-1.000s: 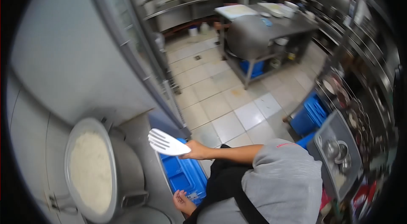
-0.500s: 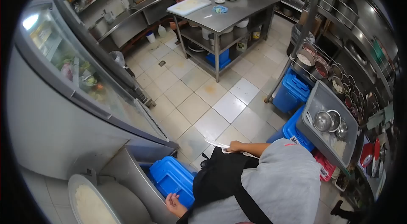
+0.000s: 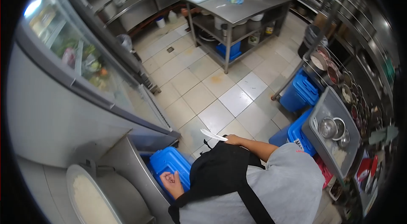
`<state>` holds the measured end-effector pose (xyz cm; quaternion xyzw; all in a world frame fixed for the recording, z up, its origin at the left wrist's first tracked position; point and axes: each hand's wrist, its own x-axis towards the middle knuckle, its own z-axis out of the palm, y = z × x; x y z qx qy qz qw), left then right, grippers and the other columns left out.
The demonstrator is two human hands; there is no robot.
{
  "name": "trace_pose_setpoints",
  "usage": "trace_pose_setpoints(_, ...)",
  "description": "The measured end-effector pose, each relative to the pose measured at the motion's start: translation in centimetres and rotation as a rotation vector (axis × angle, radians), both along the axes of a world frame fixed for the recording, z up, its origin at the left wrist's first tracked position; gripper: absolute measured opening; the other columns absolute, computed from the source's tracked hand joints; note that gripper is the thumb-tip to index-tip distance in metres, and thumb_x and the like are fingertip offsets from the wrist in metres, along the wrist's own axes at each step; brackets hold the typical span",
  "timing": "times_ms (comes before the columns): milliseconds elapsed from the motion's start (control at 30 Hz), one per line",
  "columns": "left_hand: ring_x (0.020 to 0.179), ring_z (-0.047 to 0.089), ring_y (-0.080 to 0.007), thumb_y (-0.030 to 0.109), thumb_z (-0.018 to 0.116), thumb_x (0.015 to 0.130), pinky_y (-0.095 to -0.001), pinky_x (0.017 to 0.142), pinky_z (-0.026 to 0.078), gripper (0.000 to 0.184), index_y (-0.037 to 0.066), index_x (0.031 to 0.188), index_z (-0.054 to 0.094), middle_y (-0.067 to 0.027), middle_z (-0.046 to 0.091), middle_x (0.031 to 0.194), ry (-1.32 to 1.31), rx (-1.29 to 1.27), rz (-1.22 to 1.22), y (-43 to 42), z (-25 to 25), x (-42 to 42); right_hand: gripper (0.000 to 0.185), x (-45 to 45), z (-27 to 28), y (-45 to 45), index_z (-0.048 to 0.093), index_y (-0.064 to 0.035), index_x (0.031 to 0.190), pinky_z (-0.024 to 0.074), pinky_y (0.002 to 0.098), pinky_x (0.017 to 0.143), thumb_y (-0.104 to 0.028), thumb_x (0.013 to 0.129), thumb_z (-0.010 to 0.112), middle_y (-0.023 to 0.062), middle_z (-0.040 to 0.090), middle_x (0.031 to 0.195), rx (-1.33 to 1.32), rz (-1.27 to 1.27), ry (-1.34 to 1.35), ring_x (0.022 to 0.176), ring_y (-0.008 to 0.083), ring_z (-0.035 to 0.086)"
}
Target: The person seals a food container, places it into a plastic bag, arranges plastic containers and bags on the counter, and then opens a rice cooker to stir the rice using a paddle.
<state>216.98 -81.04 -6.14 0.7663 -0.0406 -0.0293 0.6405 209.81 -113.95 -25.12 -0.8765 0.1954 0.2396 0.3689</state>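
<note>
My right hand (image 3: 231,140) is closed on thin white pieces (image 3: 214,135) that look like plates seen edge-on. They stick out to the left in front of my black apron (image 3: 216,166), which hides part of them. My left hand (image 3: 171,183) hangs lower left with loosely curled fingers and nothing visible in it. Just behind that hand is the blue lidded bin (image 3: 171,161). To its left stands a large metal pot (image 3: 123,192) filled with white rice (image 3: 91,200).
A glass-door fridge (image 3: 80,61) lines the left side. Ahead, a steel worktable (image 3: 250,8) bears a white tray and bowls. On the right, a grey tub (image 3: 316,126) holds metal bowls above blue bins (image 3: 299,92). Tiled floor (image 3: 203,97) lies between.
The view has shifted, so the worktable sits farther right. My left hand has risen a little and its fingers have curled more. The white pieces in my right hand have tilted and show more.
</note>
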Motion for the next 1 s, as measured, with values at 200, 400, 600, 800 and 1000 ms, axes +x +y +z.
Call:
trace_pose_setpoints(200,0.057,0.037,-0.0050,-0.002,0.059,0.079,-0.0184,0.052,0.030,0.021,0.002,0.093,0.043,0.0017,0.039,0.064,-0.021,-0.065,0.232,2.9,-0.7,-2.3,0.035,6.1,-0.4,2.2,0.063,-0.0058,0.093,0.0467,0.0397,0.076,-0.026,0.065,0.057,0.0200,0.062,0.089,0.070,0.216,-0.193,0.084,0.0356,0.059)
trace_pose_setpoints(400,0.059,0.044,-0.0101,0.007,0.056,0.084,-0.0199,0.054,0.035,0.013,0.003,0.094,0.047,-0.0020,0.046,0.066,-0.342,0.337,0.868,7.3,0.4,-5.9,0.034,10.0,5.0,5.6,0.062,-0.0113,0.099,0.0462,0.0396,0.077,-0.032,0.072,0.061,0.0183,0.062,0.091,0.104,-0.198,-0.221,0.087,0.0341,0.059)
trace_pose_setpoints(600,0.065,0.042,-0.0084,0.007,0.057,0.085,-0.0201,0.065,0.039,0.023,0.000,0.104,0.046,-0.0009,0.041,0.071,-0.562,0.339,0.901,11.4,5.2,-7.3,0.032,12.8,7.7,8.0,0.064,-0.0085,0.094,0.0463,0.0369,0.074,-0.031,0.071,0.065,0.0183,0.063,0.086,0.168,-0.097,-0.311,0.082,0.0326,0.060)
trace_pose_setpoints(800,0.066,0.042,-0.0089,0.009,0.055,0.087,-0.0190,0.066,0.038,0.017,0.000,0.100,0.048,-0.0008,0.041,0.069,-0.396,0.294,0.894,9.5,10.1,-7.6,0.027,11.5,7.9,9.5,0.065,-0.0088,0.091,0.0473,0.0387,0.072,-0.023,0.068,0.062,0.0178,0.063,0.086,0.107,0.073,-0.290,0.080,0.0340,0.060)
trace_pose_setpoints(1000,0.063,0.045,-0.0092,0.006,0.052,0.086,-0.0199,0.057,0.037,0.017,0.001,0.101,0.051,-0.0027,0.050,0.071,-0.346,0.212,0.899,7.4,8.6,-5.0,0.026,11.0,7.4,8.1,0.064,-0.0076,0.090,0.0475,0.0386,0.071,-0.020,0.067,0.059,0.0175,0.063,0.084,0.057,0.106,-0.316,0.081,0.0325,0.060)
